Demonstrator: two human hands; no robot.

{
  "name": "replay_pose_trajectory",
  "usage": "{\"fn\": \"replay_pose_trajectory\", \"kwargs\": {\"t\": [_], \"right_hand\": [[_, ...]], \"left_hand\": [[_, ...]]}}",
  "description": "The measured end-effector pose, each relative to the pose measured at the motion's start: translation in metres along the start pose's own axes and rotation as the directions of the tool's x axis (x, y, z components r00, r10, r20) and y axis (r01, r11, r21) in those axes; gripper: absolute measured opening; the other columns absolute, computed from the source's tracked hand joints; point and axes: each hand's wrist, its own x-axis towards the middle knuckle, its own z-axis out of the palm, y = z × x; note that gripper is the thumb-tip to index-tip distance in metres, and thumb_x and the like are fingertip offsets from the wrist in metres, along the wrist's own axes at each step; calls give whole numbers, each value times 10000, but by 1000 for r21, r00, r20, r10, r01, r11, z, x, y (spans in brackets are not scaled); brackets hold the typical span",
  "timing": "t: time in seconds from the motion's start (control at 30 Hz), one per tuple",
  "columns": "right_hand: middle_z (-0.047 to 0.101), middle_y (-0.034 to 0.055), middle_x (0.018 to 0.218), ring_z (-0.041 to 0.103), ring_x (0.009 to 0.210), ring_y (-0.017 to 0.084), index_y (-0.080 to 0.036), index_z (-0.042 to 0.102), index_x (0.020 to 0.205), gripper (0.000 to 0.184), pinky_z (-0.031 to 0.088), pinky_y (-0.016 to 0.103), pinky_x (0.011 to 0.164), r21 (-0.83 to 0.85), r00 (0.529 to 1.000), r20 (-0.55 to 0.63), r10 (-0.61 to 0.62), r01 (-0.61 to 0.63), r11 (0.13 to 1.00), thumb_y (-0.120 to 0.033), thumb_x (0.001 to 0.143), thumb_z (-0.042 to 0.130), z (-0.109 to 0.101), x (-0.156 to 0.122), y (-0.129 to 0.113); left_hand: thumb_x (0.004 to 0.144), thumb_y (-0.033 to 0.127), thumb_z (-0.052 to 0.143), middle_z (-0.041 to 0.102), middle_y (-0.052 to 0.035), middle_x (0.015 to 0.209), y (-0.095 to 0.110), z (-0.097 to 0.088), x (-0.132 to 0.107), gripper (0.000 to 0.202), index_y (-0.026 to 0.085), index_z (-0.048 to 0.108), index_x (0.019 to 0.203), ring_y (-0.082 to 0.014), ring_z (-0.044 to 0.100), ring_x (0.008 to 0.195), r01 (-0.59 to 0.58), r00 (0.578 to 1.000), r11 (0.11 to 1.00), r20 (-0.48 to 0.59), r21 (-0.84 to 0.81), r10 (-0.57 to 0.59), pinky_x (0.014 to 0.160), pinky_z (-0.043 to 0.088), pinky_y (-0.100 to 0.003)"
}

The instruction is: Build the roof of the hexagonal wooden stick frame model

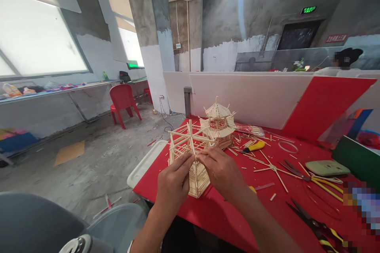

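A small pavilion frame built from thin wooden sticks [196, 184] stands upright near the front edge of the red table. My left hand [174, 178] pinches its near upper corner, thumb and forefinger closed. Against that same corner my right hand [221, 169] is also closed in a pinch, its fingertips almost meeting the left ones. The exact bit of stick between the fingertips is hidden. Behind the frame sits a second stick pavilion [219, 120] with a tiered, pointed roof. To the right lies a star of crossed sticks [272, 167].
On the red table [237, 221] lie a yellow utility knife [253, 147], yellow-handled pliers [314, 180], dark scissors [314, 221], a clear ring [287, 147] and loose sticks. A white partition [252, 95] borders the back. A grey chair [115, 225] stands at lower left.
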Motion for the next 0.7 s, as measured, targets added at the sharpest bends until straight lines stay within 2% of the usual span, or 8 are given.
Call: {"fn": "replay_pose_trajectory", "kwargs": {"t": [0.3, 0.7], "right_hand": [[719, 96, 1007, 639, 968, 211, -159, 698, 1069, 271, 567, 364, 887, 12, 1000, 7, 19, -19, 1000, -60, 928, 490, -1, 0, -1], [715, 101, 993, 634, 962, 221, -127, 690, 1063, 245, 565, 361, 877, 13, 1000, -7, -4, 4, 1000, -52, 924, 503, -1, 1, -1]], "left_hand": [[841, 27, 497, 732, -94, 1189, -1, 0, 0, 425, 195, 698, 1175, -200, 721, 1049, -12, 1000, 1000, 0, 20, 12, 889, 607, -286], [835, 15, 491, 732, -93, 1188, 0, -1, 0, 436, 185, 693, 1181, -198, 717, 1059, -6, 1000, 999, 13, 32, 6, 904, 600, -285]]}}
